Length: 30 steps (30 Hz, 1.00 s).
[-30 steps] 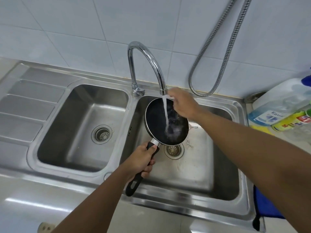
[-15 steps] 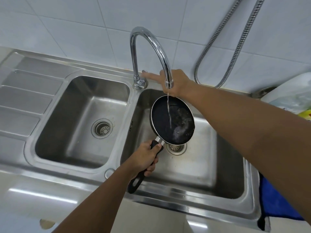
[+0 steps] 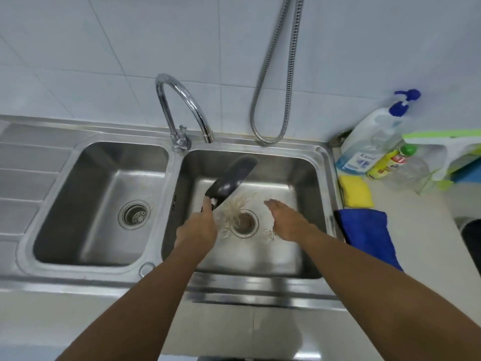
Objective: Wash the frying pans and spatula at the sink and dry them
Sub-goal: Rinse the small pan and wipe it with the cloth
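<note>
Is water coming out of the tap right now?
No: no stream leaves the tap, and the only water seen splashes around the right basin's drain beneath the tilted frying pan.

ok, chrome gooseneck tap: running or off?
Off. No stream leaves the spout of the chrome gooseneck tap; the only water seen splashes off the tipped black frying pan held by the left hand.

Pale tiled wall [image 3: 104, 48], hanging metal hose [image 3: 294, 48], light countertop [image 3: 429, 243] at right.
</note>
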{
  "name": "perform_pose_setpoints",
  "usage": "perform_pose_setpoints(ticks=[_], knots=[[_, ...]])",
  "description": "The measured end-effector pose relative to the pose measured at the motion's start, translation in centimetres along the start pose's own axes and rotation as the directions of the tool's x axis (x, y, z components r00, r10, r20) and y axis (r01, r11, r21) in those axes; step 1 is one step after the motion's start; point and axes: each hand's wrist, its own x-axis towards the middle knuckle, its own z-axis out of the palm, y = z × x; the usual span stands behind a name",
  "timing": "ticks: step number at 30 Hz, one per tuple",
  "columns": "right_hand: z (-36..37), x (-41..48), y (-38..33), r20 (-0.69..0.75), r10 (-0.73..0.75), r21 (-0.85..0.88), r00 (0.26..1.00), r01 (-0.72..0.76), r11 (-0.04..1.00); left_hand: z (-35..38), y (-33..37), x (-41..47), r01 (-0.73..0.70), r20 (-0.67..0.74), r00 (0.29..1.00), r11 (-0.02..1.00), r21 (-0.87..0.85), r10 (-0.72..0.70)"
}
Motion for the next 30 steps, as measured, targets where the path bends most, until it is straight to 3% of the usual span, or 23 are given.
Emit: perform_pose_setpoints(ticks=[2,5,11,13,15,16,19,21,24,27,30], knots=[[1.1,-1.7,0.8,0.105,0.031,-0.035,0.994,-0.027,0.999,-0.1,0.8,-1.0,-0.040,-0.092,0.994,0.982,0.182,0.058],[1.4,-3.9,1.9,0.115,0.030,0.011,0.993,-0.032,0.999,0.0,1.9,-1.9,-0.078,-0.132,0.985,0.970,0.232,0.111],[-0.5,-7.9,6.4,-0.159,0.097,0.195,0.982,-0.065,0.979,0.6,5.6,-3.1,-0.005,-0.037,0.999,0.990,-0.143,0.000],[-1.1,-9.3,8.0,-0.323,0.242,0.181,0.915,-0.192,0.965,0.9,6.5,-3.2,0.042,0.044,0.999,0.961,-0.272,-0.032],[-1.1,-10.5,9.8,-0.492,0.349,0.103,0.798,-0.345,0.933,1.3,7.3,-3.5,0.087,0.116,0.992,0.920,-0.382,-0.046],[-0.8,-11.1,11.0,-0.491,0.406,0.063,0.771,-0.433,0.899,1.6,7.6,-3.7,0.103,0.137,0.989,0.893,-0.438,-0.048],[1.7,-12.5,13.8,-0.266,0.583,-0.019,0.767,-0.609,0.793,2.8,8.3,-4.2,0.136,0.178,0.983,0.829,-0.543,-0.046],[3.5,-13.1,14.3,-0.298,0.552,-0.081,0.779,-0.597,0.798,3.3,8.5,-4.5,0.146,0.203,0.978,0.832,-0.535,-0.041],[4.6,-13.5,13.1,-0.488,0.411,-0.105,0.770,-0.519,0.848,3.8,9.0,-4.8,0.154,0.241,0.970,0.839,-0.522,-0.029],[3.4,-13.0,11.2,-0.581,0.389,0.125,0.715,-0.394,0.911,3.9,9.6,-5.1,0.153,0.262,0.965,0.842,-0.517,-0.014],[0.1,-11.1,7.7,-0.707,0.354,0.356,0.611,-0.125,0.926,3.9,10.4,-5.4,0.144,0.285,0.958,0.842,-0.520,0.013]])
